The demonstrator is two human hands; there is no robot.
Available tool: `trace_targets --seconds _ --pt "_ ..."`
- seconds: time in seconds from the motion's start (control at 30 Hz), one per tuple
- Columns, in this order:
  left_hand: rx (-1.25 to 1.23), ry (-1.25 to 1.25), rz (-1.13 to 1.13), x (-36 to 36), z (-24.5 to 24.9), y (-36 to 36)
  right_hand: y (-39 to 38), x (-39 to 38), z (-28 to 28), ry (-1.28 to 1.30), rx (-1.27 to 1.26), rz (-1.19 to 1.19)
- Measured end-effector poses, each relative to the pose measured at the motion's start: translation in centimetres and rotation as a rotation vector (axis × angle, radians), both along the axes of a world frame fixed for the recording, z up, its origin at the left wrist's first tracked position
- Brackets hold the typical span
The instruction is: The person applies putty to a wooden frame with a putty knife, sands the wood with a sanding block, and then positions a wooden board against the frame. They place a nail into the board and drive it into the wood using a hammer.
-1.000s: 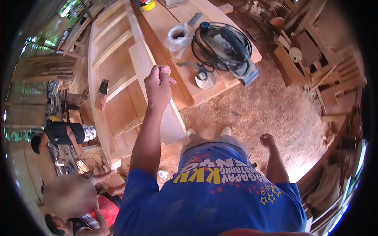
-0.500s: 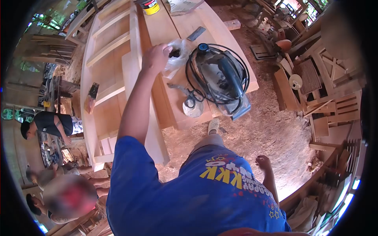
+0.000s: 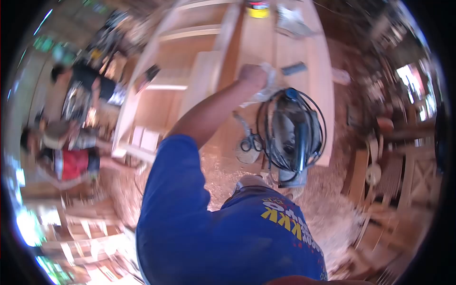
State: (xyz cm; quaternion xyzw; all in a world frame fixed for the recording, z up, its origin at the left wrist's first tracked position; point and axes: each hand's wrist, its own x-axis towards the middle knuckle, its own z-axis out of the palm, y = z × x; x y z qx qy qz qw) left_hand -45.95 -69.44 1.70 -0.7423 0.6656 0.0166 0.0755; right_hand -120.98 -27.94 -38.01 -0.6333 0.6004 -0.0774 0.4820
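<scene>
Left hand (image 3: 251,76) has moved from mid-air onto the plastic bag (image 3: 271,84) mid-workbench (image 3: 260,43), beside the circular saw (image 3: 295,128). Fingers are curled shut on the bag, so it looks grabbed. Right hand is out of view.

sawdust floor (image 3: 219,173), wood bench (image 3: 256,47); daylight at rt.

On the workbench (image 3: 259,45), a plastic bag (image 3: 270,89) is set just behind a corded power tool (image 3: 297,135), scissors (image 3: 249,141) are laid left of the tool, and a can (image 3: 259,9) is placed at the far end.
</scene>
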Motion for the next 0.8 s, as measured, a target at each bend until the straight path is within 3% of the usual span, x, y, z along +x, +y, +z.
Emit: trace_targets --seconds 0.07,0.1,0.17,0.2,0.3,0.37,0.43,0.5,0.57,0.63,0.73,0.8 --pt "-0.013 -0.028 0.02 0.6 0.0 0.0 -7.8 -1.5 -1.4 -0.018 -0.187 0.276" --pt "-0.018 -0.04 0.032 0.4 0.2 0.2 -12.5 -1.2 0.9 -0.058 -0.044 0.228" --pt "-0.012 -0.042 0.073 -0.4 0.4 0.7 -21.5 -0.5 6.4 -0.244 0.511 -0.238" --pt "-0.007 -0.036 0.111 -0.6 0.7 0.8 -24.5 -1.1 8.3 -0.265 0.593 -0.386" --pt "0.009 -0.04 0.288 -2.3 1.0 1.2 -31.9 -2.8 12.9 -0.125 0.359 -0.485" --pt "0.01 -0.081 0.368 -2.9 1.1 0.4 -36.2 -6.6 13.8 -0.133 0.398 -0.326" --pt "0.007 -0.112 0.435 -3.4 1.0 0.2 -37.4 -9.5 13.9 -0.052 0.291 -0.419" --pt "0.054 -0.066 0.529 -4.6 1.7 0.2 -38.3 -12.6 14.4 -0.039 0.387 -0.511" --pt "0.109 0.0 0.637 -5.6 3.1 0.2 -38.3 -17.6 9.7 -0.226 0.365 -0.501" --pt "0.096 0.003 0.628 -4.8 2.2 -0.1 -38.7 -20.3 7.7 -0.064 0.641 -0.509" --pt "0.037 -0.017 0.515 -2.8 1.4 -0.3 -39.5 -25.1 -0.9 -0.08 0.476 -0.212" --pt "-0.01 0.106 0.412 -2.6 1.6 -0.8 -40.7 -21.4 3.5 0.02 0.541 -0.22"
